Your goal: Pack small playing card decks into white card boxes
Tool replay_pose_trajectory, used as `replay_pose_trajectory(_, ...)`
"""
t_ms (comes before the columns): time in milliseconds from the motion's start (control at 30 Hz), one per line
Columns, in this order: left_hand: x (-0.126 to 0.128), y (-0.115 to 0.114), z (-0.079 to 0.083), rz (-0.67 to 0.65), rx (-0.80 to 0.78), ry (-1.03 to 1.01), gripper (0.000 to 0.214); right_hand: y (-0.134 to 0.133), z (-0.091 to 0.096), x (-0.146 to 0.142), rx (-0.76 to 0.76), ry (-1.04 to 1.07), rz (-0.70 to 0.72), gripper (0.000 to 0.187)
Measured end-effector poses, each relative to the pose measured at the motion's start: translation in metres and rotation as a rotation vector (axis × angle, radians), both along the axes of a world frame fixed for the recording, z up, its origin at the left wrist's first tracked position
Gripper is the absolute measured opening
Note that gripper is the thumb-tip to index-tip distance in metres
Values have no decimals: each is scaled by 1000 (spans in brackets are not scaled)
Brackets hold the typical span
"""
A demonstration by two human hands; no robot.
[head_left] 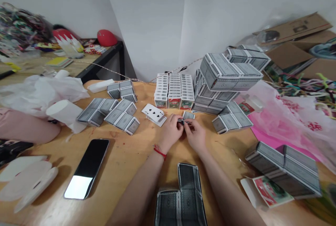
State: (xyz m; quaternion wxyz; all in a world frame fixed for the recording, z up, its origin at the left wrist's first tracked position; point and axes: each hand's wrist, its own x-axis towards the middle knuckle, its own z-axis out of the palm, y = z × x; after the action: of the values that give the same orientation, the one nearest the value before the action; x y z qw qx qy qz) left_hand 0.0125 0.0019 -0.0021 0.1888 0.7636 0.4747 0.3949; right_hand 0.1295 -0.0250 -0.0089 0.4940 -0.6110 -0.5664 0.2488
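Note:
My left hand (171, 132) and my right hand (196, 135) meet over the middle of the wooden table (126, 163), fingers pinched together on a small grey-backed playing card piece (181, 121). A red string circles my left wrist. A face-up spade card (154, 113) lies just to the left of my hands, and a loose grey card (188, 115) sits just beyond them. Below my forearms, at the table's near edge, stands a folded card construction (183, 194).
Rows of card boxes (174, 91) and stacked grey card blocks (223, 75) stand at the back. More folded card blocks (110, 112) lie left, and others (286, 168) lie right. A phone (88, 167), white paper (39, 93) and a pink bag (288, 121) surround them.

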Motion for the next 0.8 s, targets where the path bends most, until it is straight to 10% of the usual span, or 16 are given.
replay_pose_trajectory(800, -4, 0, 6, -115, -112, -155, 25, 4, -6, 6, 91, -51, -94, 19)
